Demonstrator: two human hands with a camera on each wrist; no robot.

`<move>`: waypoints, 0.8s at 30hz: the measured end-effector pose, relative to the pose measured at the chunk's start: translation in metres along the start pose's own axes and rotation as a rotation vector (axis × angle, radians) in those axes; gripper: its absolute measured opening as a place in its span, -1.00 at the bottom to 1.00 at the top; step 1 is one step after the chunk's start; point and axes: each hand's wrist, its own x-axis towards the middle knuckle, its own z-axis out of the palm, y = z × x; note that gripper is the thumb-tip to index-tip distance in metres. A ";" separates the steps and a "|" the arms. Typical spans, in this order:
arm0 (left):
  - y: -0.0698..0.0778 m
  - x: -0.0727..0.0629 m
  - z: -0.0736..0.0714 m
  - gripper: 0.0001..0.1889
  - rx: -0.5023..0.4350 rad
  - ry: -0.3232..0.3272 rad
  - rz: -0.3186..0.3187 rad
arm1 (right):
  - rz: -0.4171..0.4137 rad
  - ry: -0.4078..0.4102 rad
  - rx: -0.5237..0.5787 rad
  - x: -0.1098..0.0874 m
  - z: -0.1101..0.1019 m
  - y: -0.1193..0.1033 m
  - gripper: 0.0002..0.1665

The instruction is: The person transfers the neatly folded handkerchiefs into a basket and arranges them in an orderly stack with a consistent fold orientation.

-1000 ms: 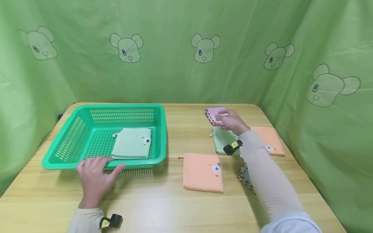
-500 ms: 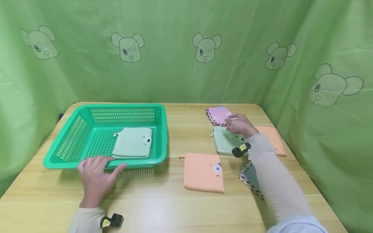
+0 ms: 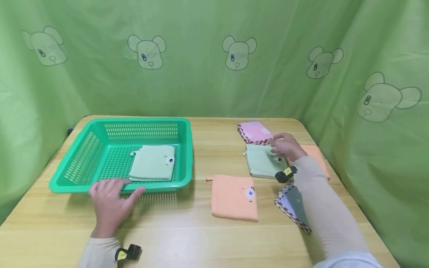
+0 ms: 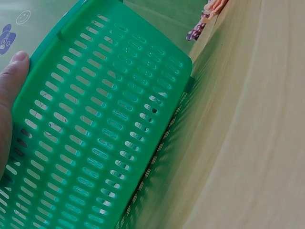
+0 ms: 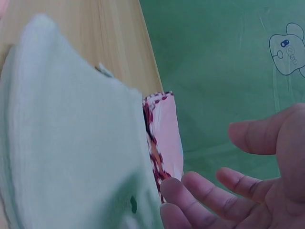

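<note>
My left hand point(image 3: 110, 203) grips the near rim of a green plastic basket point(image 3: 189, 156), fingers over the edge and thumb along the outside. Inside the basket lies a folded pale green towel point(image 3: 151, 163) with an animal face. At the back right, my right hand point(image 3: 286, 146) hovers with relaxed, parted fingers and holds nothing. Its fingertips are by the near right corner of a folded pink cloth point(image 3: 253, 130) with a checked border. Below that hand is a second pale green towel point(image 3: 260, 160); the right wrist view shows its broad surface point(image 5: 81, 129) beside the pink cloth point(image 5: 167, 133).
A folded peach towel point(image 3: 231, 197) lies mid-table, right of the basket. Another peach towel point(image 3: 315, 154) lies at the right, partly hidden by my right arm. A grey-blue cloth point(image 3: 291, 203) with a checked border is half under the forearm. A green curtain point(image 3: 194, 85) surrounds the table.
My right hand has drawn back rightward and slightly nearer, from over the pink cloth to its corner. More of the pink, green and grey-blue cloths shows. The left hand has stayed on the basket rim.
</note>
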 end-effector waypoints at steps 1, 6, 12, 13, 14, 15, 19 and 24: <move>0.000 0.000 0.000 -0.14 0.000 0.000 -0.001 | 0.007 0.006 -0.007 0.000 -0.001 0.001 -0.27; 0.001 0.001 0.000 -0.15 0.001 0.002 0.007 | 0.036 0.024 -0.058 -0.002 -0.007 0.006 -0.27; 0.002 0.000 0.001 -0.15 0.000 0.008 0.009 | 0.058 0.020 -0.075 -0.003 -0.013 0.013 -0.23; 0.002 0.000 0.001 -0.15 -0.003 0.012 0.008 | 0.059 0.018 -0.080 -0.003 -0.014 0.014 -0.22; 0.002 0.000 0.001 -0.15 -0.006 0.018 0.007 | 0.060 0.017 -0.084 -0.003 -0.015 0.015 -0.21; 0.002 0.000 0.001 -0.15 -0.009 0.024 0.006 | 0.061 0.019 -0.091 -0.004 -0.016 0.015 -0.21; 0.002 0.001 0.001 -0.15 -0.016 0.040 0.010 | 0.075 0.041 -0.132 -0.004 -0.019 0.018 -0.21; 0.002 0.001 0.001 -0.16 -0.016 0.037 0.007 | 0.102 0.047 -0.140 -0.002 -0.023 0.024 -0.20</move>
